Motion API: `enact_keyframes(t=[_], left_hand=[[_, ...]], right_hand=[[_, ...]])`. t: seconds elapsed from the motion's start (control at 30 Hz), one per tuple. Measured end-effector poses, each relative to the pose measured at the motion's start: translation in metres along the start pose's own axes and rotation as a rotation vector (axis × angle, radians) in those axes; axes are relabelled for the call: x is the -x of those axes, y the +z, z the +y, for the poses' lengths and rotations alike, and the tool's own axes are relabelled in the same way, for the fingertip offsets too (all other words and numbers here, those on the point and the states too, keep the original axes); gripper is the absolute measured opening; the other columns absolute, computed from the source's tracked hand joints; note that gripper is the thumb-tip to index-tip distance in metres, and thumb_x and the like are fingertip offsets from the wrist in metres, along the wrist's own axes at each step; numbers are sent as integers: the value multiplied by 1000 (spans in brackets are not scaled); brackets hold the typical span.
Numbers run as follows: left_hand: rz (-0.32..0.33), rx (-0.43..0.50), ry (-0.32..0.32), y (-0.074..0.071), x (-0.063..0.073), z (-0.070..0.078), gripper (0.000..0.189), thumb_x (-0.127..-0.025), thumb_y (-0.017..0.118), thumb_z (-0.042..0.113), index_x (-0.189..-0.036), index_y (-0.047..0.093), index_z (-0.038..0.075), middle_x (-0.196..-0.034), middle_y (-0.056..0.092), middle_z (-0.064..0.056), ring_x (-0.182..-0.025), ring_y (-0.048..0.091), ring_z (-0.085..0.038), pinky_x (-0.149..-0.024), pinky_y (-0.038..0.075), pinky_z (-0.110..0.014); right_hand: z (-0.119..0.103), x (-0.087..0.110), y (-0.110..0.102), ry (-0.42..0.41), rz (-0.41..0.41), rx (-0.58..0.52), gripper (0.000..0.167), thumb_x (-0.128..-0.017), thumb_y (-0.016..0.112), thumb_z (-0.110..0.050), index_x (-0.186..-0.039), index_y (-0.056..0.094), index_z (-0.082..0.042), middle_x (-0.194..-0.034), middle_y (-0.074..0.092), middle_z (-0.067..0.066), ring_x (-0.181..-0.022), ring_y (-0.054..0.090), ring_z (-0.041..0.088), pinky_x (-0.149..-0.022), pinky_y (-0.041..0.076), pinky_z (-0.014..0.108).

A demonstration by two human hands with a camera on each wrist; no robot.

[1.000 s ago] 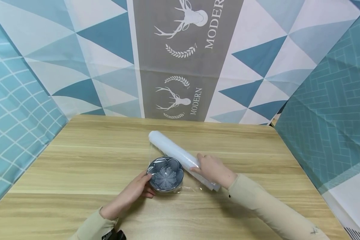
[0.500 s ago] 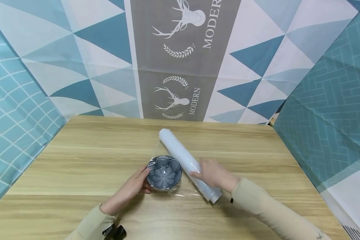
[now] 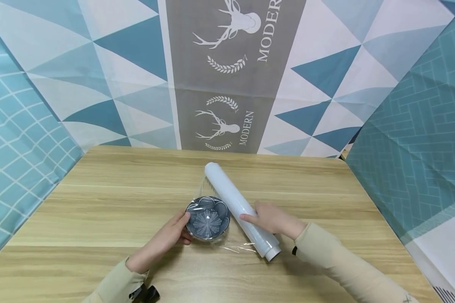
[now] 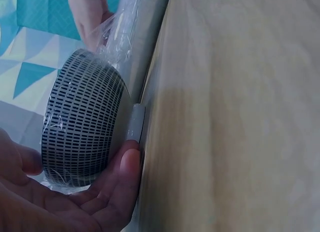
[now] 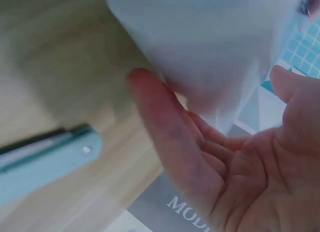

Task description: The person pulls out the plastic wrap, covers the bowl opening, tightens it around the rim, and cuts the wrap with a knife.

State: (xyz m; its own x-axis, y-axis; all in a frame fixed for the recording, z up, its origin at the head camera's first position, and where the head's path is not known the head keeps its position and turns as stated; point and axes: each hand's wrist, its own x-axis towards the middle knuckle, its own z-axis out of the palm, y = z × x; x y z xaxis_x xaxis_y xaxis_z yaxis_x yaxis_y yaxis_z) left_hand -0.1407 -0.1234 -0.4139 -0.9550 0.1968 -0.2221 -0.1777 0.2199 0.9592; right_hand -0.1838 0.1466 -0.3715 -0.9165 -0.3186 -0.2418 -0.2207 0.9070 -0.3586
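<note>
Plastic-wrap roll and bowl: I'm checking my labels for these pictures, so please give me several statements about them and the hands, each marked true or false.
1. The left hand holds the blue-grey bowl. True.
2. The right hand holds the bowl's rim. False: it holds the plastic-wrap roll.
3. Clear film stretches over the bowl. True.
4. In the head view, the roll lies left of the bowl. False: it lies to the right.
5. The bowl's outside is plain. False: the left wrist view shows rows of dark dashes.

The bowl [image 3: 207,219] is petal-patterned dark blue-grey, the roll [image 3: 231,196] white.
</note>
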Motion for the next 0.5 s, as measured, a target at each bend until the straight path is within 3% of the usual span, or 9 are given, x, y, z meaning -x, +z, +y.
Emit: enact_keyframes(t=[0.2, 0.33, 0.5], left_hand=[[-6, -26, 12, 3, 5, 0, 51, -99, 32, 26, -136, 19, -7, -90, 57, -21, -67, 60, -21, -61, 53, -36], [-15, -22, 8, 5, 6, -1, 50, -97, 36, 22, -133, 19, -8, -90, 57, -21, -66, 60, -20, -60, 54, -35], [-36, 3, 11, 6, 6, -3, 46, -97, 36, 20, -131, 21, -8, -91, 58, -23, -68, 61, -21, -61, 54, -35]], right_hand=[[-1, -15, -10, -13, -37, -1, 48, -90, 46, -49, -91, 52, -2, -71, 56, 8, -50, 53, 19, -46, 44, 30], [1, -32, -12, -15, -88, -72, 49, -91, 43, -48, -106, 51, -2, -87, 60, 15, -51, 57, 21, -48, 48, 32], [4, -49, -14, -19, -173, -179, 56, -91, 42, -50, -126, 44, -6, -113, 56, 19, -69, 61, 21, -55, 53, 34]])
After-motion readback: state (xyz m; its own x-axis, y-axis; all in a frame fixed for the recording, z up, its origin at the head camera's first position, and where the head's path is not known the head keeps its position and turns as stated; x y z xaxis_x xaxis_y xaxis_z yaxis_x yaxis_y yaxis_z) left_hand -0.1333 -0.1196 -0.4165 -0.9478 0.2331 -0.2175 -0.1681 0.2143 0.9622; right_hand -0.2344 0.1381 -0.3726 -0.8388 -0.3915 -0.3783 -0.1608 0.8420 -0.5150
